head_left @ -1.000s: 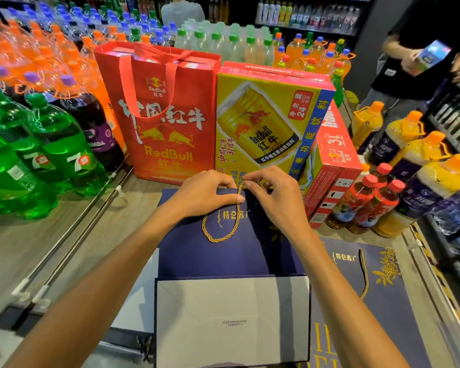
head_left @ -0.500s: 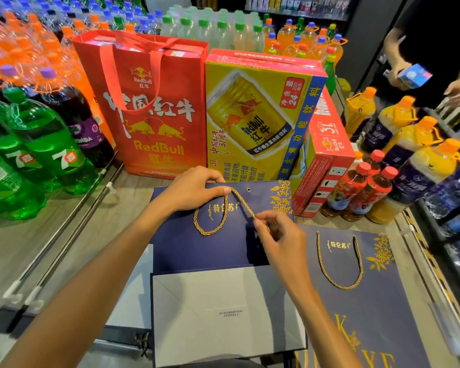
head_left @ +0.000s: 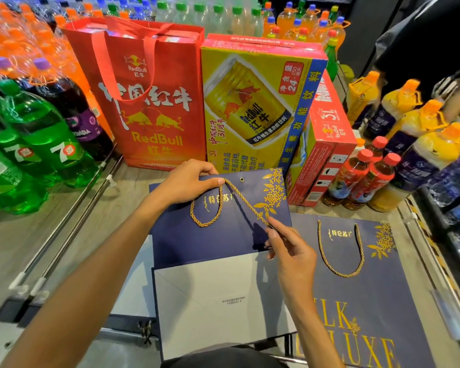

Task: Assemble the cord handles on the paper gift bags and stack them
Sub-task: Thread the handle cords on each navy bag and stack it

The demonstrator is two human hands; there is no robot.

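At nine o'clock stand green 7-Up bottles (head_left: 37,144). Purple-capped dark soda bottles (head_left: 72,110) are behind them at ten o'clock, and orange soda bottles (head_left: 16,43) are packed beyond those. Two metal rails (head_left: 72,208) slant across the wood-grain bench (head_left: 24,248) from seven o'clock toward the centre.

At eleven o'clock a red Red Bull bag (head_left: 154,102) stands upright, touching a yellow Red Bull carton (head_left: 252,110) at twelve. A red carton (head_left: 327,144) sits just beside that, at one o'clock.

In the centre the navy gift bag (head_left: 213,243) lies flat on the bench. Its mouth points to twelve o'clock and its white folded base (head_left: 218,301) is turned up at six. The left hand (head_left: 186,181) is curled over the bag's top edge, its thumb pinching the gold cord (head_left: 239,197) there. A loop of the cord lies on the bag's face at six o'clock from that thumb. The cord's other run stretches taut toward four o'clock to the right hand (head_left: 290,251), which pinches the free end between thumb and forefinger, its other fingers loosely bent. An open eyelet (head_left: 241,179) sits in the top edge at three o'clock, just beside the left thumb.

At four o'clock a second navy bag (head_left: 369,309) lies flat against the first. Its cord handle (head_left: 340,272) forms a U that opens toward twelve.

At two o'clock red-capped tea bottles (head_left: 361,176) stand near the red carton. Orange-capped juice bottles (head_left: 420,144) are at three o'clock. A person in dark clothing (head_left: 422,49) stands at one o'clock, blurred.
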